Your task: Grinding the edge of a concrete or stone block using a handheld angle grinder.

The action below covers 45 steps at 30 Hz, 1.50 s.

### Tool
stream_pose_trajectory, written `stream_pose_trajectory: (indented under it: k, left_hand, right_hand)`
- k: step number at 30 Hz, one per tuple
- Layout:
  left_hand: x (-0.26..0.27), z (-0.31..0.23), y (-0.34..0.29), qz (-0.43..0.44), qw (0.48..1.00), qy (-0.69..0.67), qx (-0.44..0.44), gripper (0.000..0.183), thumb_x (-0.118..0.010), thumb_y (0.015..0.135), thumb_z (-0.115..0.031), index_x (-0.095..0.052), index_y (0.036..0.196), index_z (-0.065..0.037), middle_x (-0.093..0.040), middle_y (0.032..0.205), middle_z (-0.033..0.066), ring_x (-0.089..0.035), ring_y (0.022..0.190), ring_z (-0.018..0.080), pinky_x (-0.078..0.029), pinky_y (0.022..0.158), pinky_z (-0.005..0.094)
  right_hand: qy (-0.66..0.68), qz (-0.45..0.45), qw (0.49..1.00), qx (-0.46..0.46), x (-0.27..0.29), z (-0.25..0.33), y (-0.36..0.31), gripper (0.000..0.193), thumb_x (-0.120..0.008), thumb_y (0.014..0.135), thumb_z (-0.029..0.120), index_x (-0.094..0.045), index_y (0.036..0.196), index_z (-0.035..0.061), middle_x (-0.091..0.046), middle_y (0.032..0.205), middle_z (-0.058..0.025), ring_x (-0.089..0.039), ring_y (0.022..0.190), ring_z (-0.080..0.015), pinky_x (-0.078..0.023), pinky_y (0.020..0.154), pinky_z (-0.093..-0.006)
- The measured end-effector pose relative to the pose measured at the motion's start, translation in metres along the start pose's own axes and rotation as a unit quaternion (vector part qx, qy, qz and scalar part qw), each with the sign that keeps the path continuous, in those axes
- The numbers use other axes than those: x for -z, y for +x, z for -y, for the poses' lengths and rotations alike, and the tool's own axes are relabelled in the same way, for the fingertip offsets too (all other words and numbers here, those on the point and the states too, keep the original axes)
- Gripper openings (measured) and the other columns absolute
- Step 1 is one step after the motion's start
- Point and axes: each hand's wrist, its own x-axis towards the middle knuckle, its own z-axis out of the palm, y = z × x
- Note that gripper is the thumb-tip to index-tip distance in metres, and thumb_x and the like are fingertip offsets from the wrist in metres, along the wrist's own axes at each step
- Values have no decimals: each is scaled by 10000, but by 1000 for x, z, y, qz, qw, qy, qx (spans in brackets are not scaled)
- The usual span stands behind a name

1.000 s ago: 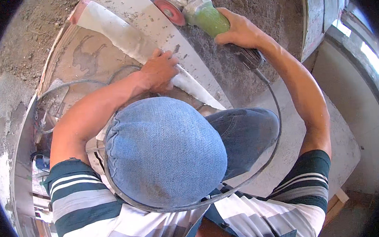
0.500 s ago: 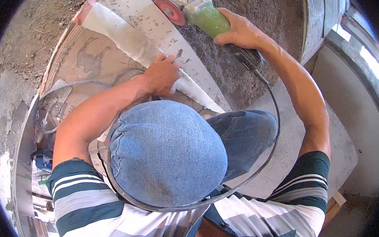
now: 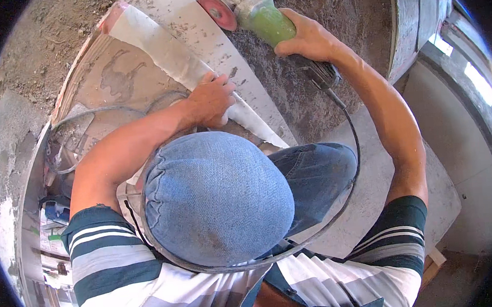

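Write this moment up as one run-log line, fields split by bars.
Left grip: at pale strip | right grip: holding green grinder | red disc: fitted on grinder | cord: curving past jeans leg

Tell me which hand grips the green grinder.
The right hand, its fingers wrapped around the green body of the grinder. The left hand is away from it, at the white strip.

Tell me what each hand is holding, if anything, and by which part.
Right hand: the angle grinder, by its green body. Left hand: on the pale strip; whether it grips cannot be told.
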Motion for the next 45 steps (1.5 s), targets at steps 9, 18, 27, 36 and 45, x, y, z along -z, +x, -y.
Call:
stream_pose_trajectory:
  k: [9,18,27,36,45]
  left_hand:
    - [-2,2,-1,-17,1000,3,-12,301,-711,525,-275,-658,781,-126,-539,929,55,-472,991,255,-366,836,441]
    - [-1,1,-1,2,1000,-3,1,317,-708,531,-266,-680,811,-120,-545,933,55,-473,1008,257,-366,853,445]
    - [-2,0,-1,-28,1000,-5,-4,305,-719,526,-274,-683,784,-116,-552,920,54,-485,1005,258,-374,847,442]
    - [2,0,-1,-36,999,-8,-8,300,-707,519,-265,-686,777,-113,-554,920,48,-491,994,245,-379,834,435]
    - [2,1,-1,-29,1000,-10,-8,263,-697,529,-254,-681,750,-112,-552,900,51,-485,973,251,-363,844,429]
  right_hand:
    - [-8,-8,1000,-4,3,5,6,845,-725,599,381,-427,1297,10,-616,1056,-236,-603,993,-345,-468,868,-384]
    - [19,-2,1000,3,9,12,15,813,-732,603,388,-449,1264,8,-617,1050,-236,-603,990,-344,-464,859,-389]
    - [-2,-17,1000,20,13,16,24,764,-722,647,297,-428,1284,-6,-617,988,-146,-586,917,-214,-448,838,-326]
    - [2,-25,999,31,16,23,29,739,-721,652,284,-439,1269,-8,-625,942,-127,-595,858,-189,-459,806,-314]
    - [7,-20,999,26,15,25,44,739,-724,656,284,-440,1271,-10,-624,937,-115,-599,842,-176,-465,795,-308]
